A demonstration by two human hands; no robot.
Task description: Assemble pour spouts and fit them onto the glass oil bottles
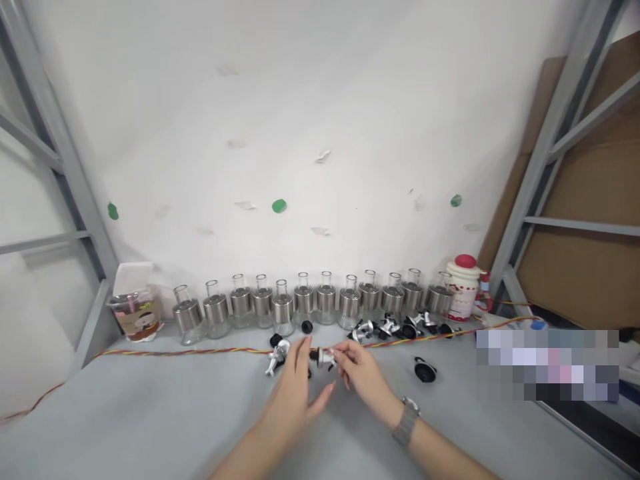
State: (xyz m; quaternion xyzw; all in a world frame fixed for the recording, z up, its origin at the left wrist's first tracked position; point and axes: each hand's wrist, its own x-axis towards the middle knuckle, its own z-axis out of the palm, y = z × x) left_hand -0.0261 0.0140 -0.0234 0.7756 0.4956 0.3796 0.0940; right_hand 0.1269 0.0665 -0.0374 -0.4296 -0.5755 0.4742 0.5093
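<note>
My right hand (363, 370), with a watch on the wrist, pinches the end of a silver pour spout (326, 357) with a black ribbed stopper. My left hand (293, 383) is just left of that stopper, its fingers stretched and the thumb held apart. Behind the left fingers, and partly hidden by them, lies another silver pour spout (274, 360). A small black stopper piece (307, 327) rests on the table beyond my hands. To the right is a round black cap (425, 370).
Along the wall stands a row of several glass bottles with steel sleeves (283, 309). More pour spouts (387, 327) lie before them at right. A twisted red-yellow wire (200, 352) crosses the grey table (125, 413). A drink cup (137, 317) and a red-topped bottle (463, 293) flank the row.
</note>
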